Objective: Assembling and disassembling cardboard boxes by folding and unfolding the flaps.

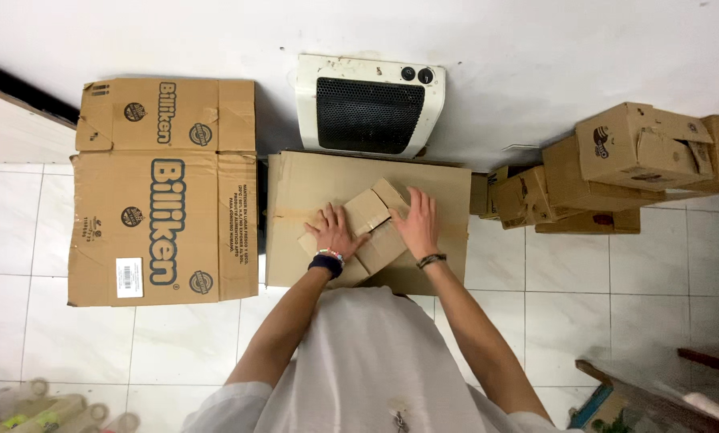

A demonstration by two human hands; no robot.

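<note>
A small brown cardboard box [371, 212] lies tilted on top of a larger brown carton [448, 188] in front of me. My left hand [332, 231] rests flat on the box's left flap, fingers spread. My right hand [418, 222] presses flat on its right side, fingers together and pointing away from me. Both hands hold the flaps down; neither grips anything. I wear a dark band on the left wrist and a thin bracelet on the right.
A flattened printed carton [163, 192] leans at the left. A white heater with a black grille [369, 104] stands against the wall behind. Several small cardboard boxes [616, 164] are stacked at the right. Rolls lie at bottom left, clutter at bottom right.
</note>
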